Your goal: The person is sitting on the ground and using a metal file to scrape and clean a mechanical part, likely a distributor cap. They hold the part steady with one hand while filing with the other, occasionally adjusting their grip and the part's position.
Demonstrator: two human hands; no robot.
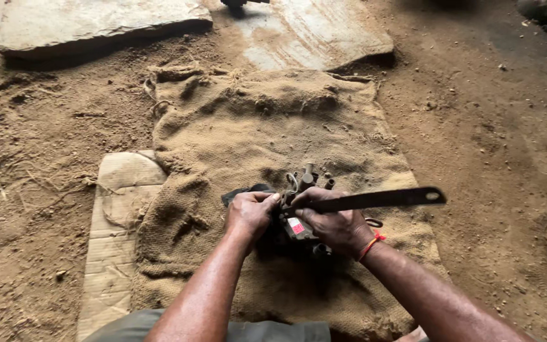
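A dirty metal machine part (pixel 304 182) with several short tubes sticking up rests on a burlap sack (pixel 254 120). My left hand (pixel 250 214) grips the part's left side, next to a dark flat piece (pixel 242 192). My right hand (pixel 335 223), with an orange thread around the wrist, is closed around a long flat dark metal bar (pixel 387 199). The bar runs to the right and ends in a rounded tip with a hole. Its near end lies against the part, between my two hands. A small red and white label (pixel 296 227) shows on the part.
The sack lies on a sandy dirt floor (pixel 489 145). A strip of cardboard (pixel 118 215) sticks out from under its left edge. Two flat stone slabs (pixel 96 25) lie at the far end. Small objects sit in the top right corner.
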